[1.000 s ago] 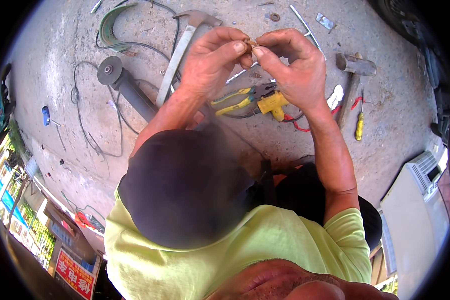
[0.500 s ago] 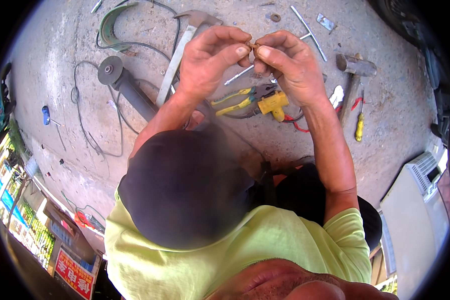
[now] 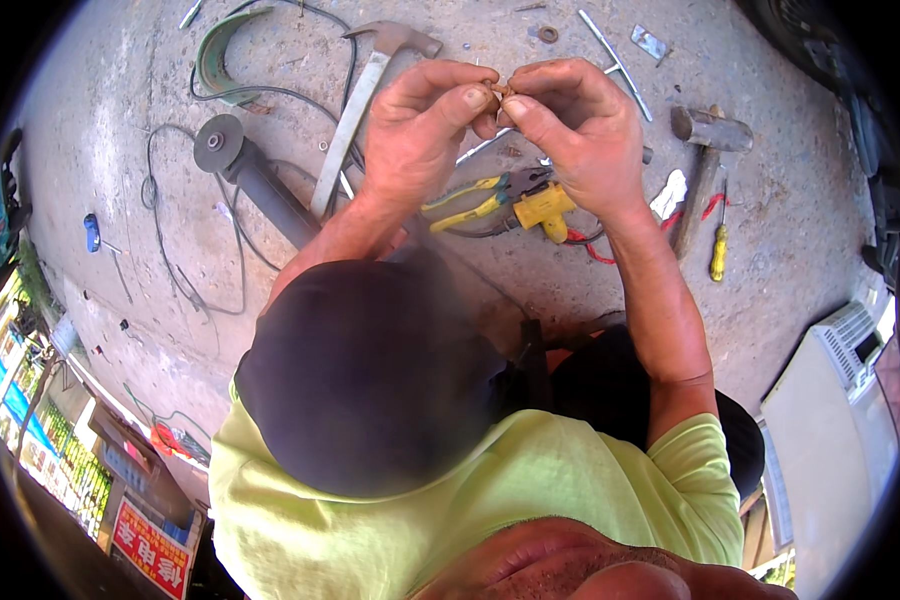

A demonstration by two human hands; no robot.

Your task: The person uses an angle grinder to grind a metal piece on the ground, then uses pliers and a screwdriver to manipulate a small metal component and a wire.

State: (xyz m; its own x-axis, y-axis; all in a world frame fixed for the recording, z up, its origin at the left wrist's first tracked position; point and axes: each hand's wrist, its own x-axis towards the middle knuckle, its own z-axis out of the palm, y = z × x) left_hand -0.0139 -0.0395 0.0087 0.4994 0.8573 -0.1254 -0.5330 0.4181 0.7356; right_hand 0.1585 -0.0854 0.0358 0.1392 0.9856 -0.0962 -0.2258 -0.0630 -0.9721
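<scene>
My left hand [image 3: 420, 130] and my right hand [image 3: 580, 125] meet above the concrete floor, thumbs and fingertips pinched together. Between them is a small rusty-brown metal piece [image 3: 500, 89], gripped from both sides; its exact kind is too small to make out. Below the hands lie pliers with yellow-and-green handles [image 3: 470, 203] and a yellow tool part [image 3: 545, 208], partly overlapping. To the left of my left hand rests a claw hammer [image 3: 355, 130], its head at the far end. A T-handled metal rod [image 3: 618, 70] lies beyond my right hand.
An angle grinder [image 3: 260, 180] with its cord lies at the left, near a curved green metal guard [image 3: 215, 60]. A sledgehammer [image 3: 710, 130] and a yellow screwdriver [image 3: 719, 250] lie at the right. A blue-handled tool [image 3: 92, 232] is far left; a pale appliance panel [image 3: 820, 420] stands lower right.
Both hands stay close together at nearly the same place. The fingertips have shifted slightly around the small rusty piece, and more of it shows now.
</scene>
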